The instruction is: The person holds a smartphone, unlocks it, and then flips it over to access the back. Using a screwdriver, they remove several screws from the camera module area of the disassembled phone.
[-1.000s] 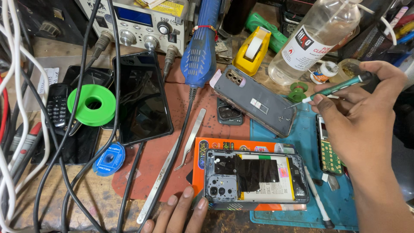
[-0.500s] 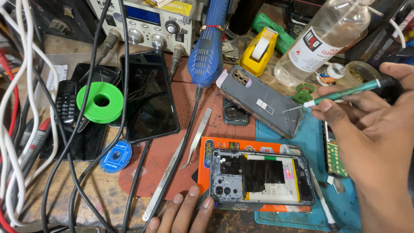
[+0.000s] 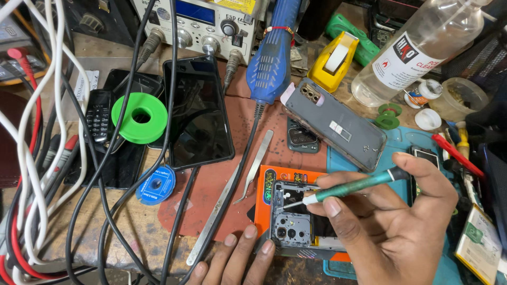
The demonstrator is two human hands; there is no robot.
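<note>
Right hand [image 3: 393, 227] fingers pinch slim green-handled screwdriver [image 3: 351, 186] — long axis near level, tip pointing left into opened grey phone [image 3: 293, 221] at desk's front edge. Left hand [image 3: 232, 261] fingers flat, steadying phone's corner.

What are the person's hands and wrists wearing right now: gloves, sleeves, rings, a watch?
Nothing that shows. The left hand and right hand are bare: no gloves, rings or tape on the fingers. The right wrist has no watch, band or sleeve in view. The left wrist is out of frame.
</note>
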